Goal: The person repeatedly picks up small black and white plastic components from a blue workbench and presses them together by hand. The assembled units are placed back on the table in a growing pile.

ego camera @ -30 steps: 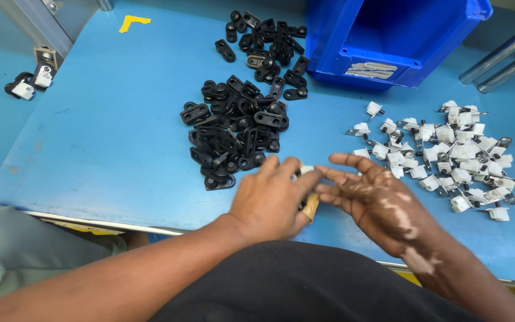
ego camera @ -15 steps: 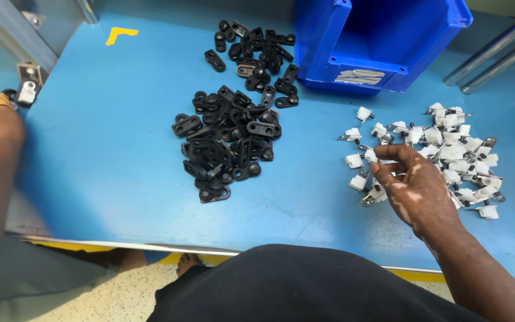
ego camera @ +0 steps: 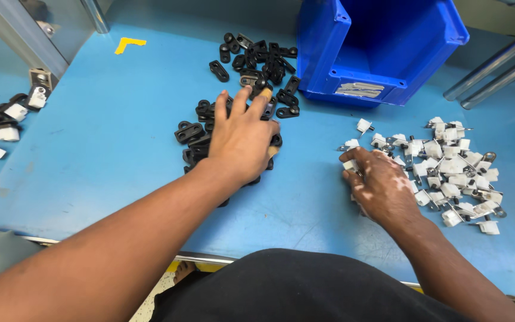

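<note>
One rectangular label (ego camera: 360,90), pale grey-white, is fixed to the front wall of the blue bin (ego camera: 335,65) at the far side of the table. A yellow L-shaped corner marking (ego camera: 128,43) lies on the blue table surface (ego camera: 102,155), far left.

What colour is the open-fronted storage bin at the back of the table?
The storage bin is bright blue, seen best in the head view.
</note>
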